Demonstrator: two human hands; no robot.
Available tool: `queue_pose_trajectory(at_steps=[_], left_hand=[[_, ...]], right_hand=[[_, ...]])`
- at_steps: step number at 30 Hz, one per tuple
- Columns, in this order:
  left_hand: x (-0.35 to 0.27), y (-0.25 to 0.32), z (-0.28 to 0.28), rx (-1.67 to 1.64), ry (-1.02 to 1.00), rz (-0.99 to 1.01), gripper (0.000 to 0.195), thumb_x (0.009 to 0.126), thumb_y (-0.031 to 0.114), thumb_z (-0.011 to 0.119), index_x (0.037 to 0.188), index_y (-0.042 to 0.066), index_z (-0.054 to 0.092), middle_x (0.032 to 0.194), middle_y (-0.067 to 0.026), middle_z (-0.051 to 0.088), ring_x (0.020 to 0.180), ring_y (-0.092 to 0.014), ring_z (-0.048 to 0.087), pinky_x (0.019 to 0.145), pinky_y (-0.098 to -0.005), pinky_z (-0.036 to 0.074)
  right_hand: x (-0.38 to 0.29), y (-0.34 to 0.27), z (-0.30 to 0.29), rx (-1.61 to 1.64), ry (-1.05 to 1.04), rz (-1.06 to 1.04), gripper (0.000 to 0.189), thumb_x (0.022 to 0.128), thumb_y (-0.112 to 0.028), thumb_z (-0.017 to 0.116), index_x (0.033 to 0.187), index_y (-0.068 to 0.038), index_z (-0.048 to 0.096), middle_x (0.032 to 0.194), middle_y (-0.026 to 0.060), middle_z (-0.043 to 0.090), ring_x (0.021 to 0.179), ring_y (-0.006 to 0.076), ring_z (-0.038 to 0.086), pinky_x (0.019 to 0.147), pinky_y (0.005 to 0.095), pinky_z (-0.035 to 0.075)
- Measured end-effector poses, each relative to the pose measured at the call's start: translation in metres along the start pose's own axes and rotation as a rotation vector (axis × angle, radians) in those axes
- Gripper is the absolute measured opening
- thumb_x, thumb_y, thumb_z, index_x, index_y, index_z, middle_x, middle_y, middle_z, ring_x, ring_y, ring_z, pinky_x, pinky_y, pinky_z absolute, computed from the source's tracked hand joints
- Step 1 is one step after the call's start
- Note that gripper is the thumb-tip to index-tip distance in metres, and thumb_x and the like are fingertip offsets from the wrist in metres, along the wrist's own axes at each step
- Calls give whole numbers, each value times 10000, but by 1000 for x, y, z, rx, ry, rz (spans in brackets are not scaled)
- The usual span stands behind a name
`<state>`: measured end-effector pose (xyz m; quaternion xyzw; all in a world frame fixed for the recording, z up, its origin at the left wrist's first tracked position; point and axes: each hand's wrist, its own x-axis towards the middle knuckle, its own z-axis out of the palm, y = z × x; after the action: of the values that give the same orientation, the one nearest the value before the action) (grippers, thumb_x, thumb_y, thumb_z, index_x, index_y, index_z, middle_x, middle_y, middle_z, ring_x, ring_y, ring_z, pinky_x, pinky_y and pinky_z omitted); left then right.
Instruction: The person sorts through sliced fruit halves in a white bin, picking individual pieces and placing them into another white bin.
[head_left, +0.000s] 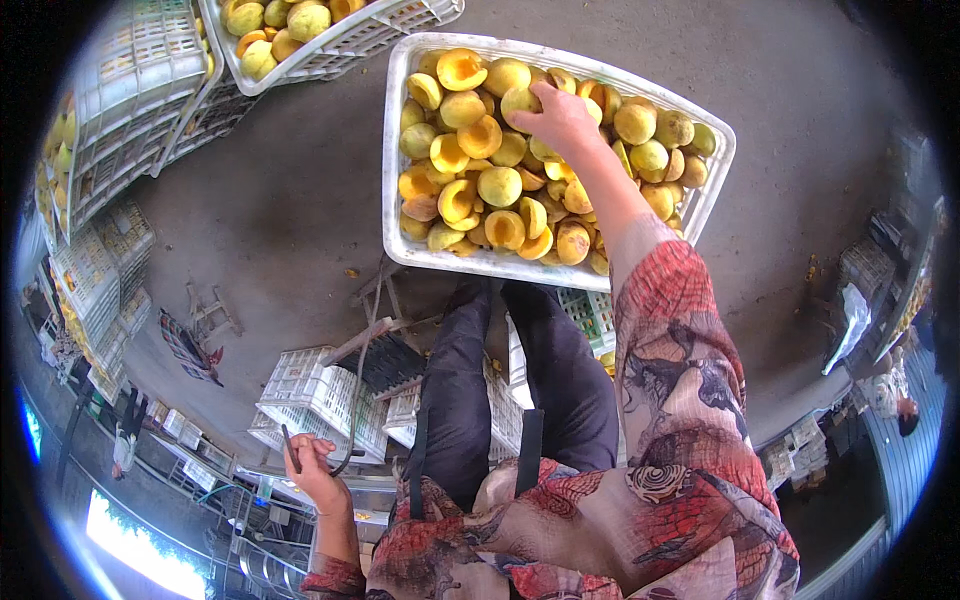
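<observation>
A white plastic crate (395, 150) full of halved yellow fruits, apparently peaches or apricots, stands before me. Some halves show their hollow, pitted side, such as the fruit half (454, 201) near the crate's left part. My right hand (561, 116) reaches into the upper middle of the heap, thumb and fingers around a greenish-yellow fruit (519, 102). At the lower left, apart from the crate, my left hand (315, 469) is closed around a thin dark tool (289, 448), whose kind I cannot tell. A long curved dark rod or cord (361, 367) runs beside that hand.
More fruit crates (142, 82) are stacked at the upper left. White crates (322, 382) and a wooden frame (360, 339) stand by my legs. A small wooden stool (212, 311) is on the floor at left. Other people (124, 442) are far off near the edges.
</observation>
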<state>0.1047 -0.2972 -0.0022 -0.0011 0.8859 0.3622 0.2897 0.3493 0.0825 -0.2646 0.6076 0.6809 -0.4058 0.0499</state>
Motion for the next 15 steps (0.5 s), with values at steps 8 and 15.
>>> queue_pose_trajectory(at_steps=[8, 15], left_hand=[[-2, 12, 11, 28, 11, 3, 106, 871, 93, 449, 844, -5, 481, 653, -38, 434, 605, -128, 438, 632, -288, 416], [1, 15, 12, 35, 16, 10, 103, 864, 90, 437, 831, 1, 476, 675, -49, 443, 612, -133, 451, 631, -288, 422]], right_hand=[[-6, 11, -6, -149, 145, -157, 350, 745, -183, 621, 1067, -86, 525, 962, 180, 549, 929, 342, 554, 809, 402, 458], [7, 12, -20, 137, 40, 23, 283, 724, -228, 620, 921, -38, 552, 864, 192, 585, 830, 354, 577, 779, 390, 470]])
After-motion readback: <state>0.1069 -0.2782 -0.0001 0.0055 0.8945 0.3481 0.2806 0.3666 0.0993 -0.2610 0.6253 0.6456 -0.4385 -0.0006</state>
